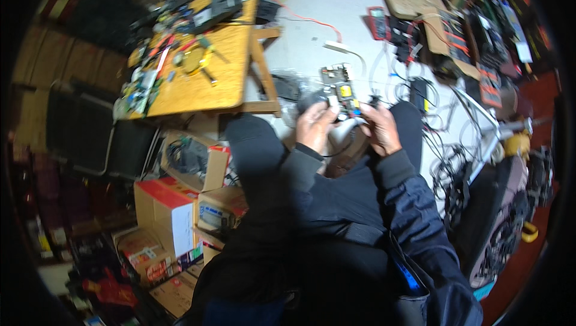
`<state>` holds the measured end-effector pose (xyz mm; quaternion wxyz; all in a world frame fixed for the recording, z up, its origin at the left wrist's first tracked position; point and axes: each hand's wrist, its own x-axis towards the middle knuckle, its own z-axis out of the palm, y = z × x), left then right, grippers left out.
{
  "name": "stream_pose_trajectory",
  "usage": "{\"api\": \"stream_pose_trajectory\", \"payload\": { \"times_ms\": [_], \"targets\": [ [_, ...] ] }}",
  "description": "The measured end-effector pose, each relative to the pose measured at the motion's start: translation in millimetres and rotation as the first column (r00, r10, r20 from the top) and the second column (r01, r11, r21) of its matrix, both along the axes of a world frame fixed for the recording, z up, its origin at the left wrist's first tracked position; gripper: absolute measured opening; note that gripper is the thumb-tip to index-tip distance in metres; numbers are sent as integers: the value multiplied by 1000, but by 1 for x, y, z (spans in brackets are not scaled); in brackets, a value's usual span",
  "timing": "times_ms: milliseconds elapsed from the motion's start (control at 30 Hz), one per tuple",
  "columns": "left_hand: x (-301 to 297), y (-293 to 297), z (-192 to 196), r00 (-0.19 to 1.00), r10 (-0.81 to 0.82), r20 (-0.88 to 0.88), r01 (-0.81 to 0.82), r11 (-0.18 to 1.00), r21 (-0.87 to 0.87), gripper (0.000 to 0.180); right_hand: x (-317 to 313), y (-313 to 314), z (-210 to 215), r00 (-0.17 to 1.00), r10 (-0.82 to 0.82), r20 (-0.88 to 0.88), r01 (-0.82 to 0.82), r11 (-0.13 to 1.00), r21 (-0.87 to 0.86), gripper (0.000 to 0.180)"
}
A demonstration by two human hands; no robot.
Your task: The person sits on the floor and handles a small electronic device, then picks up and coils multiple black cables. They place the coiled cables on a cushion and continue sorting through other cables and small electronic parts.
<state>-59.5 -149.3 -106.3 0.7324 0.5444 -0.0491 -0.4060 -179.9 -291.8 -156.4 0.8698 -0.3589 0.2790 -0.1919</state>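
Observation:
Between my knees I hold a circuit board (342, 89) crowded with parts, among them a yellow block near its middle. My left hand (316, 125) is closed on its lower left edge, with the thumb toward the board. At the lower right corner, my right hand (381, 128) pinches the board with its fingertips. A small dark part shows just above the right fingers; whether it joins the board I cannot tell. Beyond the left hand lies a clear plastic bag (290, 95) with something dark by it.
A wooden table (225, 89) stands at the left, covered with hand tools. Cardboard boxes (165, 212) are stacked by my left leg. On the floor to the right lie a red multimeter (378, 23), tangled cables (441, 158) and a metal frame (483, 146). A white power strip (337, 46) lies ahead.

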Motion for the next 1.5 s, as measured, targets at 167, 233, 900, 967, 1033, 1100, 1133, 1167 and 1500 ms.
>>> {"api": "stream_pose_trajectory", "payload": {
  "times_ms": [167,233,900,967,1033,1100,1133,1167,1500],
  "targets": [
    [15,31,38,995,94,13,-91,983,-161,30,-1,-5,-5,997,-65,36,64,997,43,27],
    [27,51,53,977,209,34,-196,953,-229,25,0,-6,-9,998,-55,34,54,998,12,23],
    [119,134,63,796,600,80,-600,800,-22,40,3,-4,-15,998,-10,57,8,999,44,25],
    [122,129,64,802,586,116,-592,805,23,42,4,-3,-15,999,-16,47,14,999,36,24],
    [126,125,68,825,552,122,-562,824,69,42,5,-1,-14,999,-22,44,21,999,31,24],
    [127,122,71,836,535,123,-546,832,97,43,6,0,-13,999,-25,35,24,999,28,24],
    [128,121,73,844,523,119,-535,838,110,44,7,1,-13,999,-25,30,24,999,24,24],
    [128,121,74,849,513,122,-526,843,112,44,8,1,-13,999,-28,16,27,999,18,26],
    [77,102,66,884,428,190,-374,890,-262,34,4,-1,-5,994,-98,-42,100,994,46,17]
  ]
}}
